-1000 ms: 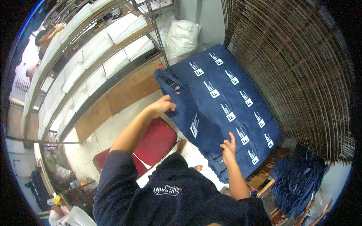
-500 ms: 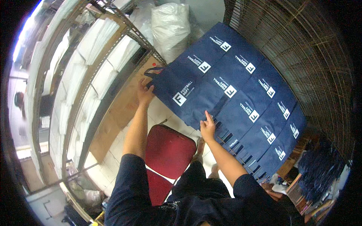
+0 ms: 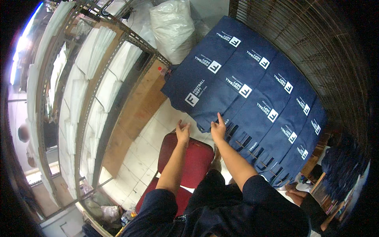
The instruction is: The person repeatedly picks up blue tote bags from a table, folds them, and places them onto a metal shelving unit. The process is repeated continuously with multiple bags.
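Dark blue fabric bags (image 3: 221, 93) with white printed emblems lie overlapping in rows on a large surface ahead and to the right. Dark strap handles show along their near edge. At the near edge of the closest bag (image 3: 182, 87), my right hand (image 3: 218, 129) has its index finger straight over the cloth and its other fingers curled at the edge, partly hidden. Apart from the cloth, my left hand (image 3: 182, 132) hangs above the red chair, its fingers spread and nothing in them.
A red padded chair (image 3: 189, 160) stands just below my hands. Metal shelving (image 3: 104, 75) with white stacks runs along the left. Behind the bags are a white plastic sack (image 3: 172, 29) and wire mesh (image 3: 300, 35). Another person's limbs (image 3: 302, 199) show at lower right, near dark cloth (image 3: 343, 170).
My left hand has left the bag's far-left corner by its handle and come down toward my right hand. My right hand stays at the near edge. The view has shifted slightly.
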Demonstrator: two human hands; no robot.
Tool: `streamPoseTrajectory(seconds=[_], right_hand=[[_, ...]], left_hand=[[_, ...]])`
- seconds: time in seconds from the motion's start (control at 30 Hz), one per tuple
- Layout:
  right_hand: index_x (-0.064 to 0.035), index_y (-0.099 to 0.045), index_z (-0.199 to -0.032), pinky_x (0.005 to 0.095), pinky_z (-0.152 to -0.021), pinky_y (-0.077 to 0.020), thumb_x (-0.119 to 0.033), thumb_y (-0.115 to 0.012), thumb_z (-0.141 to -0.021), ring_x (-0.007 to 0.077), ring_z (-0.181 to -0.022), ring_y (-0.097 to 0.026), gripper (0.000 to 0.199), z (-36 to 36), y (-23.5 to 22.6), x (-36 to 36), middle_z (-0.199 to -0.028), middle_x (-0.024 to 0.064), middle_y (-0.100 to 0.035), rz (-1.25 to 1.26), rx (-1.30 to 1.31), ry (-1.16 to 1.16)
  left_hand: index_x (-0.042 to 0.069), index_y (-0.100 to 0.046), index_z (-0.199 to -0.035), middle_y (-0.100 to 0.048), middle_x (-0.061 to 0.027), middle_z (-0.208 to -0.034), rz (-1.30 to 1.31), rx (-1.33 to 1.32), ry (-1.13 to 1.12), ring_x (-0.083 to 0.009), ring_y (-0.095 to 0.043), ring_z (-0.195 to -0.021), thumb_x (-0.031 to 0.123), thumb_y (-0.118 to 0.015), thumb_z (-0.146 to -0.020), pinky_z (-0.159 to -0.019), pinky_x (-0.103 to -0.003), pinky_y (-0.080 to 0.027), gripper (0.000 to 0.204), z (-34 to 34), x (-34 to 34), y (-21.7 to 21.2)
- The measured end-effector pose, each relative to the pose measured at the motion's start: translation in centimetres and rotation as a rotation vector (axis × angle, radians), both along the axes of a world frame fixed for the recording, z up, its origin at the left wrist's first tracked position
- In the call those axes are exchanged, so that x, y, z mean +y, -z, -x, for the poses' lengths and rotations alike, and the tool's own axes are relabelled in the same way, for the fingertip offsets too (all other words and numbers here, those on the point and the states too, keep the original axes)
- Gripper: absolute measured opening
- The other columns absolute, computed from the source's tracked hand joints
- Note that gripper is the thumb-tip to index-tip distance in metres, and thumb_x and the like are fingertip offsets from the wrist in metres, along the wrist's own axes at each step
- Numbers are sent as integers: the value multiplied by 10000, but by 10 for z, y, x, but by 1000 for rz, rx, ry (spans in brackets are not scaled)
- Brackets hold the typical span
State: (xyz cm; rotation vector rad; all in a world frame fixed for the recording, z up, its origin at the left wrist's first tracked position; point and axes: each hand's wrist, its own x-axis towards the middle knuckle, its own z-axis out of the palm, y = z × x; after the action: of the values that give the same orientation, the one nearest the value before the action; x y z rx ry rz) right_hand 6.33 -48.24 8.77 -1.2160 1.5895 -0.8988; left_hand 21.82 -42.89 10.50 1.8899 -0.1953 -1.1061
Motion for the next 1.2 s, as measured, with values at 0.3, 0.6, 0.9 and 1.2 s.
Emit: streamPoseTrajectory(seconds=[0.3, 0.6, 0.9, 1.2], right_hand=[[-45, -484, -1287, 310, -696, -515, 62, -591, -731, 273, -867, -632, 577, 1, 4, -5, -1262, 218, -505, -133, -11, 5], [-39, -501, -1263, 360, -720, -497, -2, -628, -719, 294, -764, -617, 560, -5, 12, -6, -1110, 188, -555, 3, 128, 20], [-73, -546, -1169, 344, -821, -440, -67, -702, -691, 217, -855, -551, 503, 23, -66, 0, -1030, 109, -547, 134, 205, -83], [-94, -578, -1136, 292, -636, -483, -61, -666, -772, 147, -695, -593, 376, 217, -80, 37, -784, 59, -613, -102, 89, 19]], left_hand=[[66, -492, -1258, -584, -150, -1043, -139, -515, 471, -245, -587, -975, 243, -693, -795, -840, -357, -486, 535, -9, 154, -9], [97, -451, -1275, -458, -164, -1271, -960, -880, 408, -334, -403, -1214, 373, -721, -708, -982, -479, -337, 686, -27, 388, -106], [148, -45, -1474, -219, -206, -1444, -1462, -870, -120, -361, -212, -1337, 603, -736, -599, -1063, -546, -203, 1204, 67, 443, -177], [6, -300, -1349, -403, -234, -1267, -1136, -479, -484, -366, -417, -1150, 634, -697, -641, -970, -507, -325, 1026, 42, 540, -153]])
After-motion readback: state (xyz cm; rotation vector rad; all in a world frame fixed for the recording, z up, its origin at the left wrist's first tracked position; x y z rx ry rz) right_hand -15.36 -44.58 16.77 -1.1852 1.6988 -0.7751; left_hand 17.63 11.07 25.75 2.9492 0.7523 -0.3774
